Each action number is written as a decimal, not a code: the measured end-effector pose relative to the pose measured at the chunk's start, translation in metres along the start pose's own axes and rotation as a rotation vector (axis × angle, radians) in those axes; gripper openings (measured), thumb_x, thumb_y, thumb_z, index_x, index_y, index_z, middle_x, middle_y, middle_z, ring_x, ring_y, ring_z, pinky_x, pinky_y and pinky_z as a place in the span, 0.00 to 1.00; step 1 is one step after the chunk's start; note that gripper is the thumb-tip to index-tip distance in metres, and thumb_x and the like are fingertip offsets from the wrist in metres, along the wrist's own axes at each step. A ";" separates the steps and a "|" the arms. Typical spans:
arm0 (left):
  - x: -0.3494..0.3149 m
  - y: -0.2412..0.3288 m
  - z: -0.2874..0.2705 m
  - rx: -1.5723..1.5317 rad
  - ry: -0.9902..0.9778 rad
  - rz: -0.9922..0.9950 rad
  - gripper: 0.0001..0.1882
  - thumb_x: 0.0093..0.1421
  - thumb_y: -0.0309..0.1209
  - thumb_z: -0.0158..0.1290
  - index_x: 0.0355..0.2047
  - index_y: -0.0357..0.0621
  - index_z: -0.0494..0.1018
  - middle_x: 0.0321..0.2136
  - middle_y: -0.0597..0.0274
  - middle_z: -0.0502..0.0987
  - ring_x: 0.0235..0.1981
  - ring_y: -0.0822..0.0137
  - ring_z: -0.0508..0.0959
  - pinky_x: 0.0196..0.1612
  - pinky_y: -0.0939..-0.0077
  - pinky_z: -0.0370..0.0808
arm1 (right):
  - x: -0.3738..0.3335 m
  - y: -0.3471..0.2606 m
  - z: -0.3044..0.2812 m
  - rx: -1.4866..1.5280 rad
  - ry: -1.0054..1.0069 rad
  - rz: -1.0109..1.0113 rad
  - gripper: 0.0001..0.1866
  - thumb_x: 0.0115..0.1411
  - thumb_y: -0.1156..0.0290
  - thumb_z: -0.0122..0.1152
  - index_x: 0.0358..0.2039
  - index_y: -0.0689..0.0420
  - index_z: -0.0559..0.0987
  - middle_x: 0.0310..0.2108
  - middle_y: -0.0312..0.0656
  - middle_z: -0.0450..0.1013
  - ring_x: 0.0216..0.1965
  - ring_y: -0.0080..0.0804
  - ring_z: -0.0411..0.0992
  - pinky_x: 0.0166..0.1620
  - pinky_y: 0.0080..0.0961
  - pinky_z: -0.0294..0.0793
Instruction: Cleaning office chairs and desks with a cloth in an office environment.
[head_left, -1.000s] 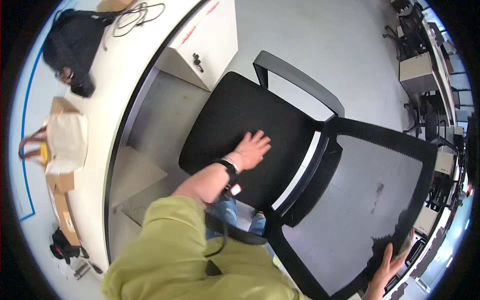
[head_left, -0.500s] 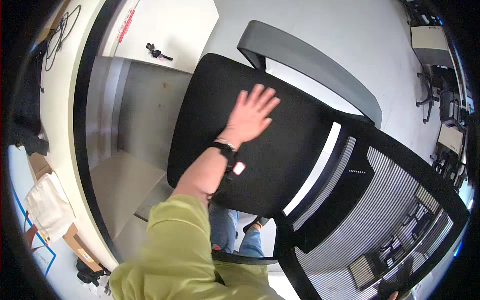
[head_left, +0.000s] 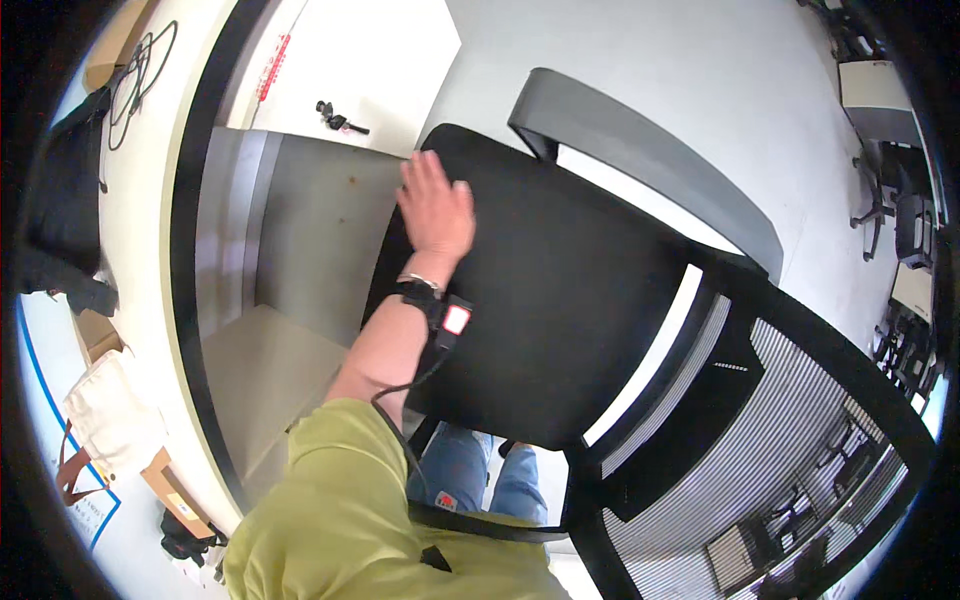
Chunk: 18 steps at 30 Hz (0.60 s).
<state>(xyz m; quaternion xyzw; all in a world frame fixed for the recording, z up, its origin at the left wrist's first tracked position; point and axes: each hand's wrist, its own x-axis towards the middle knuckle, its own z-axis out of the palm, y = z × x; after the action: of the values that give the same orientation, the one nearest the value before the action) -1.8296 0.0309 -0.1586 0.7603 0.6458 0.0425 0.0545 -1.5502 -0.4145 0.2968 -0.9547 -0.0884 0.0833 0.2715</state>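
My left hand (head_left: pixel 436 208) lies palm down near the front left corner of the black seat (head_left: pixel 560 300) of an office chair. Its fingers are stretched out, with nothing held. A black band with a small box (head_left: pixel 455 318) is strapped at the wrist, and a dark cable (head_left: pixel 395 412) runs from it along the forearm. The chair's grey armrest (head_left: pixel 640 145) curves along the far side of the seat. Its mesh backrest (head_left: pixel 735 450) stretches to the lower right. My right hand is out of sight.
To the left runs a pale desk edge (head_left: pixel 150 230) with a black bag, a cloth tote (head_left: pixel 115 415) and a cardboard box (head_left: pixel 177 492). A white cabinet (head_left: pixel 390 60) with keys (head_left: pixel 340 118) in its lock stands ahead. More chairs and cabinets are at the far right.
My left hand has slid left over the seat toward its front edge, its fingers drawn closer together. The fingertip seen at the backrest's lower edge has left view. The whole view has shifted slightly.
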 end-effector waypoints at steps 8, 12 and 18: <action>-0.110 0.123 -0.011 -0.038 -0.376 0.756 0.31 0.58 0.48 0.43 0.60 0.55 0.56 0.64 0.58 0.47 0.63 0.42 0.44 0.56 0.42 0.52 | 0.003 -0.010 0.003 -0.016 -0.032 -0.013 0.34 0.58 0.64 0.55 0.58 0.68 0.53 0.46 0.59 0.67 0.38 0.44 0.72 0.37 0.35 0.78; -0.188 0.127 0.014 -0.198 -0.507 1.283 0.27 0.60 0.47 0.39 0.60 0.62 0.57 0.64 0.68 0.49 0.66 0.51 0.39 0.62 0.41 0.40 | 0.000 -0.020 0.005 -0.035 -0.041 -0.016 0.34 0.58 0.64 0.55 0.58 0.68 0.53 0.46 0.58 0.67 0.38 0.44 0.72 0.37 0.35 0.78; -0.206 0.056 0.031 -0.192 -0.390 1.548 0.28 0.60 0.52 0.39 0.60 0.62 0.56 0.65 0.71 0.45 0.67 0.61 0.39 0.65 0.50 0.34 | -0.007 -0.029 0.005 -0.055 -0.057 0.005 0.34 0.58 0.64 0.55 0.58 0.68 0.53 0.46 0.58 0.67 0.38 0.44 0.72 0.37 0.35 0.78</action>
<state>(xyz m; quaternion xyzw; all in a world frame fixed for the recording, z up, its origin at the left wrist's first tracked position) -1.8041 -0.1820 -0.1807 0.9781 -0.0921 -0.0101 0.1866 -1.5617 -0.3894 0.3084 -0.9593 -0.0962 0.1088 0.2423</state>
